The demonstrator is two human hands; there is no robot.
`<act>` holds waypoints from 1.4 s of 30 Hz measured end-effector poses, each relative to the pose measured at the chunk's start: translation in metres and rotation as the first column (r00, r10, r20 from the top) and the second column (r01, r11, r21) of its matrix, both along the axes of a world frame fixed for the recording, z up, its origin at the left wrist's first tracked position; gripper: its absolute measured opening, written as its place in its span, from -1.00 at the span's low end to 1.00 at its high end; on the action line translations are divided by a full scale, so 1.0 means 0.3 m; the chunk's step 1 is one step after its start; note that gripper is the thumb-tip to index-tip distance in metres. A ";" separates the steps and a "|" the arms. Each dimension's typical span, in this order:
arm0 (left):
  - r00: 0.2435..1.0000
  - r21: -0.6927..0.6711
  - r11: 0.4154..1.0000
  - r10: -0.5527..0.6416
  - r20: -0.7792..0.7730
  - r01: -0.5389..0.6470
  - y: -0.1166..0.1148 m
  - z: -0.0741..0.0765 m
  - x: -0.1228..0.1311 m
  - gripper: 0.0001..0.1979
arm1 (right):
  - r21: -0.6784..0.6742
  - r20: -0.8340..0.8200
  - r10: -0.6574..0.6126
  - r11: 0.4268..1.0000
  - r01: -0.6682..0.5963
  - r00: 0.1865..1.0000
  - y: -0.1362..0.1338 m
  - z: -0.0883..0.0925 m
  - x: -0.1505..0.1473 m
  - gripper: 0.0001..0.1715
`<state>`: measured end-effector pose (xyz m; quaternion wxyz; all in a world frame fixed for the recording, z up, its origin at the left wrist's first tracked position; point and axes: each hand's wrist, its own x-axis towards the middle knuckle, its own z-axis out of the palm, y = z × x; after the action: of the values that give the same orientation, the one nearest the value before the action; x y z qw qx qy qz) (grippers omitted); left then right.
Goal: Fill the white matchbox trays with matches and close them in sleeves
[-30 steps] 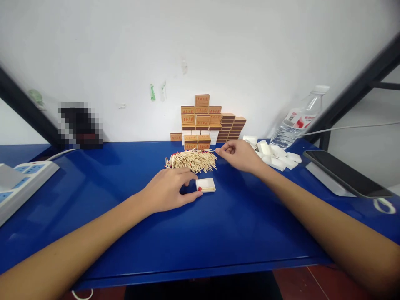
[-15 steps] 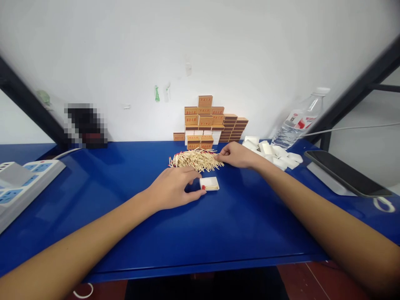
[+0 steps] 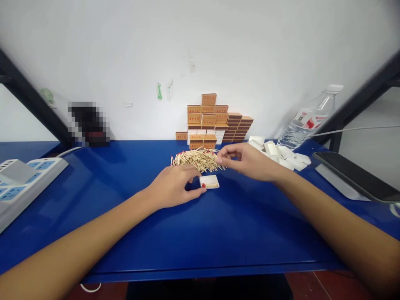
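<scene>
A small white matchbox tray [image 3: 210, 181] lies on the blue table [image 3: 200, 225] with a red-tipped match or two inside. My left hand [image 3: 173, 187] rests beside it, thumb and fingers touching its left edge. Just behind lies a pile of loose matches [image 3: 197, 159]. My right hand [image 3: 246, 160] hovers at the pile's right end, a little above the tray, fingertips pinched together on what looks like a match, too small to be sure.
Stacked brown matchboxes [image 3: 215, 121] stand against the white wall. Several white empty trays [image 3: 281, 151] lie at right, beside a water bottle [image 3: 308, 123] and a phone [image 3: 359, 177]. A power strip [image 3: 21, 177] sits at far left.
My right hand has lifted from the right end of the match pile and drawn toward the tray with its fingers pinched. My left hand has stayed at the tray.
</scene>
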<state>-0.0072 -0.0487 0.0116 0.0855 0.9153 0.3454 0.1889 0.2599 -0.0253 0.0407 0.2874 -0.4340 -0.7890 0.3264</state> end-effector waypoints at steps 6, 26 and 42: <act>1.000 -0.011 1.000 0.005 -0.007 -0.005 0.004 -0.003 0.002 -0.69 | -0.010 0.022 0.199 0.980 -0.199 0.980 -0.061 -0.052 -0.070 -0.62; 0.999 0.008 1.000 -0.028 0.026 0.028 -0.002 -0.001 0.003 -0.71 | 0.182 0.312 0.209 0.944 -0.275 0.927 -0.057 -0.036 -0.024 -0.87; 0.999 0.011 0.999 -0.050 0.017 0.050 -0.004 -0.005 0.002 -0.70 | 0.155 0.295 0.228 0.947 -0.282 0.928 -0.075 -0.029 -0.043 -0.87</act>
<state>-0.0066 -0.0498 0.0100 0.0883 0.9224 0.3207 0.1965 0.2471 -0.0479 0.0321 0.1718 -0.3380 -0.8989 0.2195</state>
